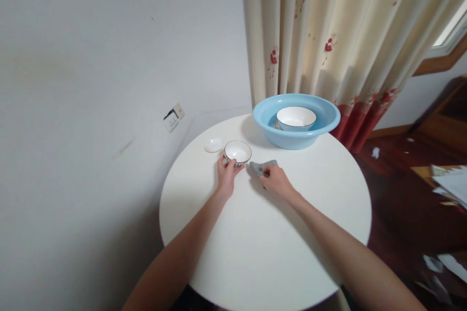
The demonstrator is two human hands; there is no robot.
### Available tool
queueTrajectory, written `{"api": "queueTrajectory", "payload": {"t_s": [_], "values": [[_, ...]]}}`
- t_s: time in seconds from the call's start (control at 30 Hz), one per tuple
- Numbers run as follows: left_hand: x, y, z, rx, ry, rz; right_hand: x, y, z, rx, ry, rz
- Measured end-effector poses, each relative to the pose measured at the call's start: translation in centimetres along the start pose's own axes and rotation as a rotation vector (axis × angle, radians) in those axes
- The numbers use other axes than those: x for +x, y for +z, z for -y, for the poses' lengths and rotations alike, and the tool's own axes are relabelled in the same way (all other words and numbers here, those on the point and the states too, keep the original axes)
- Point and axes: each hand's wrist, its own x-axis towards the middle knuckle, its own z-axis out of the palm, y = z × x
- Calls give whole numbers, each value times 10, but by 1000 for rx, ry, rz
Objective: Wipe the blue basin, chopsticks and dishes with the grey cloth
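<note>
A small white bowl with a dark rim stands on the round white table. My left hand grips the bowl's near side with its fingers closed on the wall. Just to the right lies a grey cloth. My right hand pinches that cloth against the tabletop. Both arms reach in from the bottom edge.
A light blue basin at the table's far side holds a larger white bowl. A small white saucer lies left of the small bowl. A white wall is at left, a flowered curtain behind, and papers are scattered on the dark floor at right.
</note>
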Motion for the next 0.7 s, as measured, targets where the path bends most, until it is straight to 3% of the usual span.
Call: {"api": "queueTrajectory", "payload": {"t_s": [0.13, 0.23, 0.3, 0.47, 0.57, 0.7], "values": [[-6, 1, -2, 42, 34, 26, 22, -20, -9, 467, 108, -200], [-14, 4, -1, 101, 50, 91, 26, -23, -6, 579, 33, -331], [-22, 7, 0, 134, 43, 151, 23, -20, -2, 531, -75, -329], [-38, 15, 3, 119, 14, 286, 11, -13, 5, 134, -436, -134], [-40, 16, 1, 111, 20, 277, 8, -12, 4, -20, -485, -61], [-35, 12, -3, 136, 43, 258, 9, -12, 1, -44, -525, -12]]}}
